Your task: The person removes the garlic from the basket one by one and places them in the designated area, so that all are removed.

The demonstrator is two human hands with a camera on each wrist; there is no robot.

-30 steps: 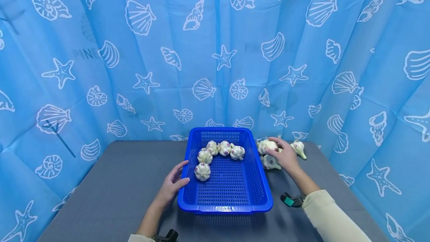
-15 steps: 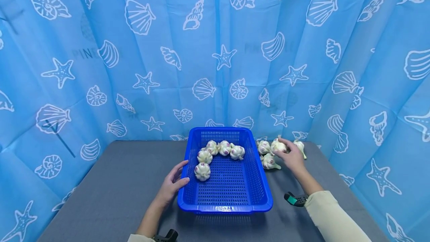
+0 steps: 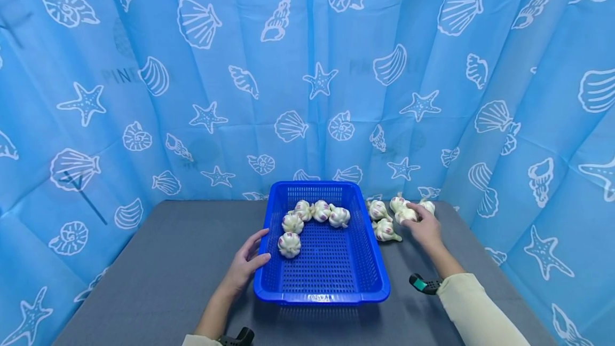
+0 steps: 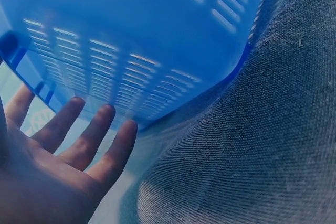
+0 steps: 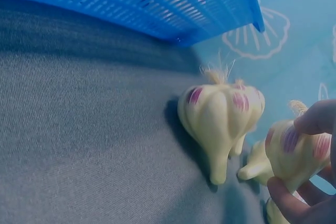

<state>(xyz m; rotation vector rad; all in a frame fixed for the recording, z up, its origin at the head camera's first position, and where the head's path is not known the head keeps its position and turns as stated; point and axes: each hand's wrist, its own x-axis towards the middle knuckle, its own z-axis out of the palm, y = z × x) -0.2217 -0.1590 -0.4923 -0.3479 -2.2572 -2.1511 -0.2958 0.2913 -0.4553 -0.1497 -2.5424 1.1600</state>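
My right hand (image 3: 424,226) holds a garlic bulb (image 3: 405,214) between thumb and fingers, right of the basket. In the right wrist view this bulb (image 5: 294,148) shows purple-streaked cloves and a tuft of dry roots. More garlic bulbs lie close by, one (image 3: 386,230) nearer me and one (image 3: 426,206) partly behind the fingers. At the left rim of the blue plastic basket (image 3: 321,298) rests my left hand (image 3: 245,263), thumb over the edge. Its fingers stretch loosely spread against the slotted outer wall (image 4: 157,35) in the left wrist view.
Inside the basket, several garlic bulbs form a bent row along the left and back, one (image 3: 290,245) nearest the front. A grey cloth-covered table (image 3: 182,260) lies beneath everything. Behind it hangs a blue curtain (image 3: 307,154) with white shell prints.
My right hand has moved right along the loose bulbs, uncovering those nearest the basket, and now holds a bulb in the middle of the group. My left hand and the basket stay put.
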